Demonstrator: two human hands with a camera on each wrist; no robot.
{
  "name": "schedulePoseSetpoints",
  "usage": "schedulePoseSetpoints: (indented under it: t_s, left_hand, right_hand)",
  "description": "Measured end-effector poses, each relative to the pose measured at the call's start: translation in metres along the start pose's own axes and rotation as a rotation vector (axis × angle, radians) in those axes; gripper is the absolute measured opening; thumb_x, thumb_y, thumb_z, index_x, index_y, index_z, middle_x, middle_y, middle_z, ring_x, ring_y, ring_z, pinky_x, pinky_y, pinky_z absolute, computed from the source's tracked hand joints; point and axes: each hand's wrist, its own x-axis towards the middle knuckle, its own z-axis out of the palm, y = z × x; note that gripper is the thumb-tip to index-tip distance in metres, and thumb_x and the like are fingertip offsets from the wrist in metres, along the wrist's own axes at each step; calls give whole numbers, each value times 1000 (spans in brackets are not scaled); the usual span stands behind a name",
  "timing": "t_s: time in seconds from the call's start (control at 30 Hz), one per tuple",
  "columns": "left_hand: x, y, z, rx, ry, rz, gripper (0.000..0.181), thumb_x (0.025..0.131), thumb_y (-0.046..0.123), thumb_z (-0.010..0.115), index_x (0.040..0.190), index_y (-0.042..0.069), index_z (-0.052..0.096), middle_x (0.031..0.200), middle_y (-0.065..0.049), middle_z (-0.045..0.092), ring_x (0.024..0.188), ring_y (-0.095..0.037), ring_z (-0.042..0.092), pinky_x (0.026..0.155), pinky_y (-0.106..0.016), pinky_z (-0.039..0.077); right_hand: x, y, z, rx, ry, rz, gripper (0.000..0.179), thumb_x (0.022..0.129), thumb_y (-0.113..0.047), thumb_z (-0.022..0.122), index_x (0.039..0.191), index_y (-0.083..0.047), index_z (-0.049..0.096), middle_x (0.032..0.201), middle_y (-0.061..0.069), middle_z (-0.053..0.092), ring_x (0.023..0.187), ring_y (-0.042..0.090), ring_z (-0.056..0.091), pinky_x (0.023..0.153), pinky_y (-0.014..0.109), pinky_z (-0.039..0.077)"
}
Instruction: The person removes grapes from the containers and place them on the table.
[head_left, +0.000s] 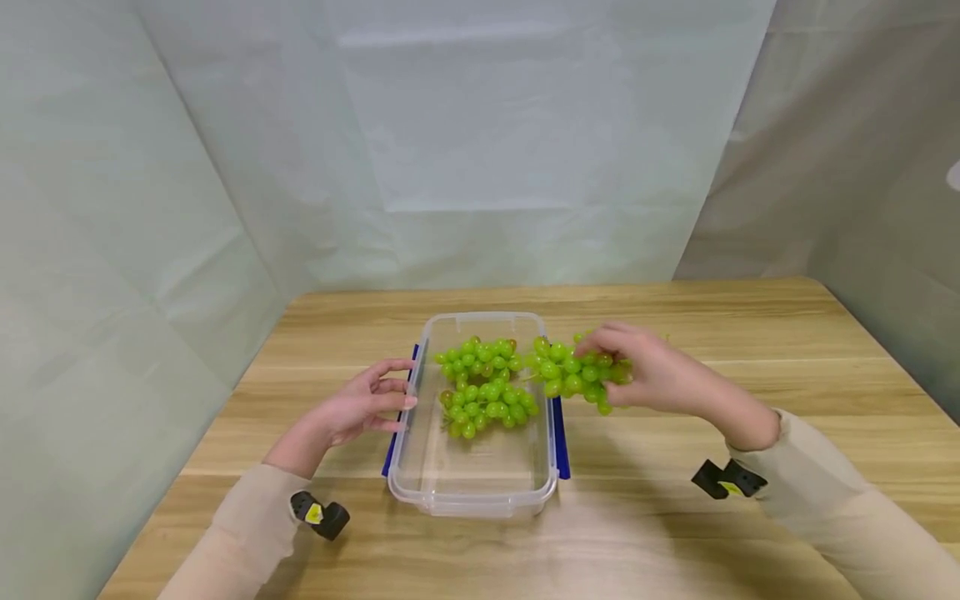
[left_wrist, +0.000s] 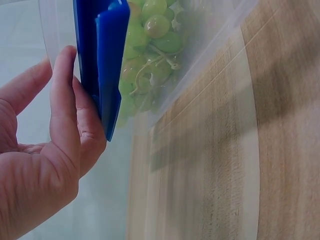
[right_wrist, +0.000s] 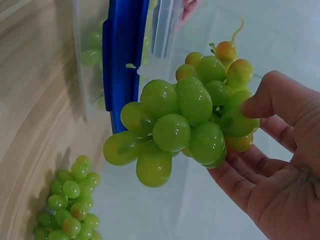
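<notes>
the held grape bunch [right_wrist: 192, 107] is at the right rim of the clear container [head_left: 480, 500], gripped in my right hand [head_left: 648, 367], not yet in. a far bunch [head_left: 480, 358] and a near bunch [head_left: 491, 408] already lie inside; another bunch [right_wrist: 70, 200] remains on the table [head_left: 630, 525], right. my left hand [head_left: 363, 406], fingers spread, is at the left side.

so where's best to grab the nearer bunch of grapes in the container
Probably round its middle, straight down from above: the nearer bunch stretches left to right inside the container, whose walls block the sides while the top looks open.
</notes>
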Motion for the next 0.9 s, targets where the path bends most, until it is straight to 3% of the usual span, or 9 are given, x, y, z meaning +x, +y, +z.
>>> schedulePoseSetpoints:
  t_s: [0.3, 0.47, 0.9]
  left_hand:
    - [1, 3, 1, 13, 20, 6, 72, 90, 12, 64, 146, 4, 20, 131, -26, 37, 98, -18, 56, 78, -32, 58]
    - [-1, 2, 3, 2, 22, -1, 72, 89, 13, 65, 146, 4, 21, 136, -29, 34, 101, -22, 57, 78, -33, 58]
    - [-6, 0, 6, 9, 37, 4, 71, 90, 14, 64, 146, 2, 21, 134, -27, 36, 97, -16, 57, 78, -30, 57]
  right_hand:
    - [-8, 10, -1, -3, 6, 24, 42, 70, 12, 60, 108, -5, 63, 99, 5, 60, 82, 15, 54, 65, 26, 54]
    - [-15, 16, 2, -16, 11, 26, 42, 69, 12, 60, 107, -6, 63, 94, 3, 58, 79, 13, 53, 63, 26, 53]
    - [-29, 28, 5, -32, -9, 18, 44, 66, 13, 62, 105, -7, 63, 95, 3, 58, 73, 11, 44, 54, 20, 41]
